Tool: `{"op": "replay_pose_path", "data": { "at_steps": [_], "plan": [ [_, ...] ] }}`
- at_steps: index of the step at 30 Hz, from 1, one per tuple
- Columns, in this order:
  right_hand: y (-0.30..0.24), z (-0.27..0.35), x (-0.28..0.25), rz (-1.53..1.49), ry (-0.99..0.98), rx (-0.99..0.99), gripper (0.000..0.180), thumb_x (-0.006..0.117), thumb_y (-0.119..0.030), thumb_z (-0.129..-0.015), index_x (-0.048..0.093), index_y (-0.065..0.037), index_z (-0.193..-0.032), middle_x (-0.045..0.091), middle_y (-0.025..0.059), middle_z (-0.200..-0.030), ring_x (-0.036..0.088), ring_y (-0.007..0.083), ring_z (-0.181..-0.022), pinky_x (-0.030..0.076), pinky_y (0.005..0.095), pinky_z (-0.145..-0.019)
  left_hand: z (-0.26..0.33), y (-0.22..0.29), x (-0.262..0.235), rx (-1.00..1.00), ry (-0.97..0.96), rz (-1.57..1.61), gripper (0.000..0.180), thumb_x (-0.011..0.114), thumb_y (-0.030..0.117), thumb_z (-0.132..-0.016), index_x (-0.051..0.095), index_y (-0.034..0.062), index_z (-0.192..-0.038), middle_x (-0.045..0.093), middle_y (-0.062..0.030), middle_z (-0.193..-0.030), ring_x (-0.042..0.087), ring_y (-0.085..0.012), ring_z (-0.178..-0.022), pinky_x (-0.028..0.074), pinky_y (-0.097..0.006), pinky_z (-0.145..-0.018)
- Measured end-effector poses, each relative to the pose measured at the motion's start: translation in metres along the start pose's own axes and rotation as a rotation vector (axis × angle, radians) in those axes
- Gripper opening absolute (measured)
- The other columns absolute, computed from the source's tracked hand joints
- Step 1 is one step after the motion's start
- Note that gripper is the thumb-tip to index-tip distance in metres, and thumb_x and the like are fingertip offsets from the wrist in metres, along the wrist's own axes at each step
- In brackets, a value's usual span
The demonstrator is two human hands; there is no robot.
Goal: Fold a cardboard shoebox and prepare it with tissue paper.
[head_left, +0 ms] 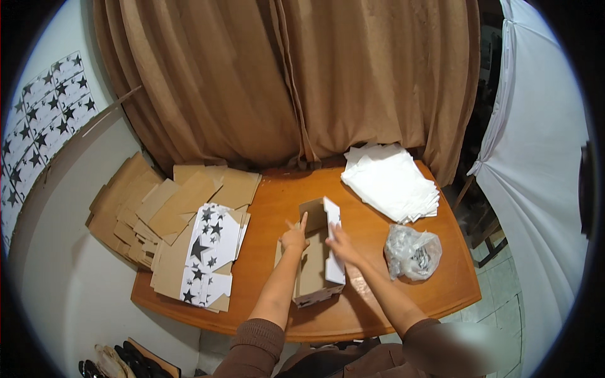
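A half-formed cardboard box stands open-topped on the table before me, brown inside, with white outer faces. My left hand is at its left wall, index finger stretched over the inside and the other fingers curled near the edge. On the opposite side, my right hand grips the upper edge of the white right wall with its fingers spread across it. Parts of the left wall are hidden by my left hand and forearm.
Flat brown cardboard pieces and star-printed white cut-outs are piled on the left. A stack of white sheets lies far right, above a clear plastic bag. Brown curtains hang behind the wooden table.
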State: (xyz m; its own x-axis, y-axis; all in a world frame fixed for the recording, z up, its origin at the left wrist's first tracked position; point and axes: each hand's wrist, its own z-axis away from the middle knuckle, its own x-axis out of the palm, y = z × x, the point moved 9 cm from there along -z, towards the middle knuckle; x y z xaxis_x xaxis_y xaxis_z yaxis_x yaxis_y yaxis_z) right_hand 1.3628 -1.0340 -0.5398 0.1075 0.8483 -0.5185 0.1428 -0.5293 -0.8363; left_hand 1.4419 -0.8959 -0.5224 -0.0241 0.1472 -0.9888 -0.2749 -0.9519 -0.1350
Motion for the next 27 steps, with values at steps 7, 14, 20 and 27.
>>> {"op": "replay_pose_path", "data": {
  "at_steps": [7,14,20,27],
  "plan": [
    [-0.025,0.04,0.022,0.371,-0.048,0.093,0.084,0.061,-0.045,-0.068,0.029,-0.016,-0.14,0.009,0.0262,-0.146,0.006,0.0463,-0.133,0.021,0.0521,-0.105,-0.022,-0.006,0.014,-0.088,-0.189,0.206,0.097,0.061,0.037,-0.078,-0.013,0.0345,-0.141,0.062,-0.0162,-0.105,0.064,-0.0301,-0.086,0.052,-0.044,-0.072],
    [-0.019,0.042,0.023,0.523,-0.058,0.111,0.084,0.062,-0.046,-0.064,0.034,-0.015,-0.137,0.012,0.0249,-0.145,0.009,0.0441,-0.134,0.024,0.0566,-0.102,0.0,0.002,0.002,0.044,-0.021,0.264,0.067,0.055,0.022,-0.079,0.028,0.0225,-0.139,0.059,-0.0185,-0.111,0.063,-0.0322,-0.09,0.051,-0.043,-0.075],
    [-0.034,0.053,0.03,0.422,-0.106,0.119,0.083,0.062,-0.042,-0.064,0.034,-0.014,-0.137,0.013,0.0257,-0.145,0.01,0.0431,-0.134,0.025,0.05,-0.105,0.02,-0.013,-0.001,0.146,0.294,0.306,0.043,0.052,0.009,-0.076,0.052,0.0074,-0.12,0.052,-0.0185,-0.122,0.058,-0.032,-0.101,0.052,-0.041,-0.073],
    [-0.056,0.064,0.043,0.488,-0.182,0.117,0.081,0.062,-0.039,-0.063,0.036,-0.014,-0.136,0.015,0.0245,-0.145,0.013,0.0386,-0.135,0.024,0.0474,-0.106,0.019,-0.045,0.003,0.043,0.192,0.363,0.036,0.051,0.013,-0.08,0.056,0.0067,-0.115,0.047,-0.0147,-0.13,0.054,-0.0307,-0.108,0.048,-0.043,-0.081]
  ]
}}
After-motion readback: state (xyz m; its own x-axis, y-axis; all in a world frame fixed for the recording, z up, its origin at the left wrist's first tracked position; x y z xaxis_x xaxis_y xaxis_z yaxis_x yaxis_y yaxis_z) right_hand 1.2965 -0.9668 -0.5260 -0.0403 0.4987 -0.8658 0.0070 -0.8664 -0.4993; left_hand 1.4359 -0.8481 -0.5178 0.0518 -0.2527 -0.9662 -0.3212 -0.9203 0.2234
